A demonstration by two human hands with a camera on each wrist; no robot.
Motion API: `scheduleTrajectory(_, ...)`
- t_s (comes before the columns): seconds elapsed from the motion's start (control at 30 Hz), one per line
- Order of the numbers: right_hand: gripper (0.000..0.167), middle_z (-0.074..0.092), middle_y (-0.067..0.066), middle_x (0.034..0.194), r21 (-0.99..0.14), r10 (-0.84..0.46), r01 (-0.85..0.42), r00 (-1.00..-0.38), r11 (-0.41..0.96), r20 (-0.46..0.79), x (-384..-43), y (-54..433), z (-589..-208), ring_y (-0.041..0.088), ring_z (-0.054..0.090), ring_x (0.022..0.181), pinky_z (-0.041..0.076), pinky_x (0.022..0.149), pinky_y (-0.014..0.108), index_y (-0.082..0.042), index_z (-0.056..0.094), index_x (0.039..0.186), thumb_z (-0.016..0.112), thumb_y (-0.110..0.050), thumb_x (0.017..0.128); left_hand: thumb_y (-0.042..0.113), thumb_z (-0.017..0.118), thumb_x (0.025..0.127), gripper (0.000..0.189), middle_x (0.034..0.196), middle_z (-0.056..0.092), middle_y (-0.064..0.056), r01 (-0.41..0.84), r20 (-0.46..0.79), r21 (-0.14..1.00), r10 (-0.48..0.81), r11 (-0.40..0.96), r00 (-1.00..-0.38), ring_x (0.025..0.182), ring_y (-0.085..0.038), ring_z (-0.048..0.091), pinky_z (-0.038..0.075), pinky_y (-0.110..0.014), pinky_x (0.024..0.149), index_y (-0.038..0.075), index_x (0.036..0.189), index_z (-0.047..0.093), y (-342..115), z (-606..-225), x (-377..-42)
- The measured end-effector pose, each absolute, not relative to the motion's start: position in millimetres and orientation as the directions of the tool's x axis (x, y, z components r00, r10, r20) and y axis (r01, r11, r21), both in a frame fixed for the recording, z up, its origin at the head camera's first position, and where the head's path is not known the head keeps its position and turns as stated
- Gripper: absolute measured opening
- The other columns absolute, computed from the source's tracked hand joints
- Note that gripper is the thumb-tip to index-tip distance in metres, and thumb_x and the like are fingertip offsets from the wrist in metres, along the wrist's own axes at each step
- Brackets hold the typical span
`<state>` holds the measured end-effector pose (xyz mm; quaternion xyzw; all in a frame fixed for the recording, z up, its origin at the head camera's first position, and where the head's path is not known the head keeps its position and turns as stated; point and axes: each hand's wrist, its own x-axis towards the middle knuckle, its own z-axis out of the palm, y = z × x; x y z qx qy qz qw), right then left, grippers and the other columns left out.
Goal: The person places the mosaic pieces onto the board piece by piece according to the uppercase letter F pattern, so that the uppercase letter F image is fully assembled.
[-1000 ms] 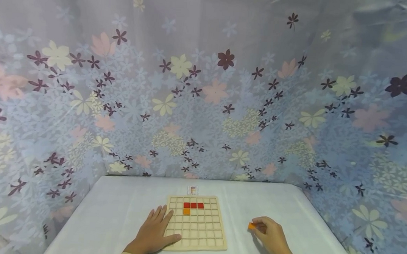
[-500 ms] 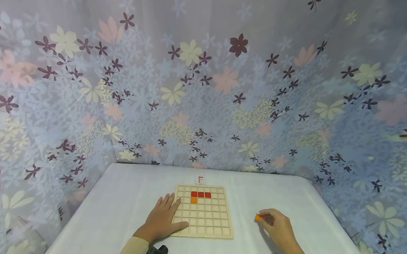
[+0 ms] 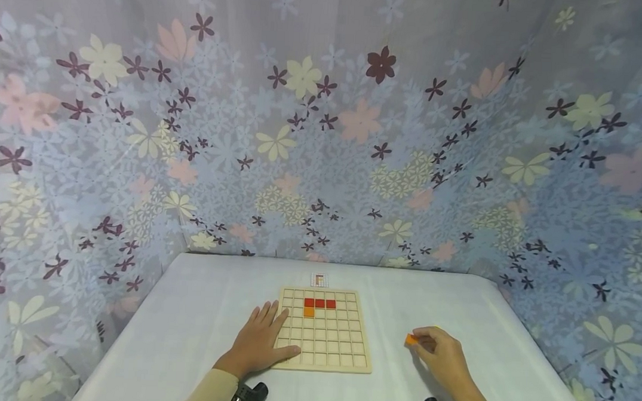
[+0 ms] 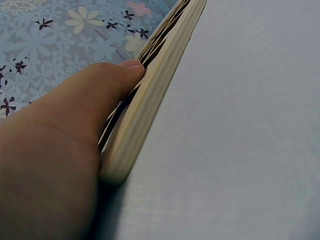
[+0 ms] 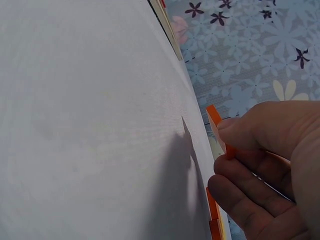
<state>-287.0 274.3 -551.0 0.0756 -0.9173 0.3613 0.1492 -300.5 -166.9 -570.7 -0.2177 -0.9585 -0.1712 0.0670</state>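
A square wooden grid board lies on the white table. Three red tiles sit in a row in its upper part, with an orange tile below the leftmost one. My left hand rests on the board's left side, fingers spread; in the left wrist view its thumb lies over the board's edge. To the right of the board, my right hand pinches another orange tile between thumb and fingers, held above the table. The right wrist view shows that tile tilted on edge.
A small printed grid card lies behind the board. More orange pieces lie under my right hand, and a bit of yellow shows behind it. Flowered cloth hangs around the table's back and sides.
The head view has tilted and shifted, so everything sits higher and further right in it. My left hand stays on the board. My right hand keeps the orange tile; a bit of yellow now shows behind it.
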Motion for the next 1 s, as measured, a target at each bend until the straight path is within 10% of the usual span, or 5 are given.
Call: scheduleTrajectory(1.0, 0.028, 0.074, 0.009, 0.111, -0.597, -0.053, -0.241, -0.948, 0.765, 0.315, -290.9, 260.2, -550.9, 0.028, 0.073, 0.100, 0.060, 0.084, 0.037, -0.002, 0.074, 0.113, 0.085, 0.003, 0.087, 0.084, 0.049, 0.092, 0.104, 0.169, 0.024, -0.023, 0.408, 0.168, 0.257, 0.375, 0.876, -0.912, 0.156, -0.041, 0.019, 0.012, -0.057, 0.124, 0.009, 0.164, 0.039, -168.2, -574.6, -305.2)
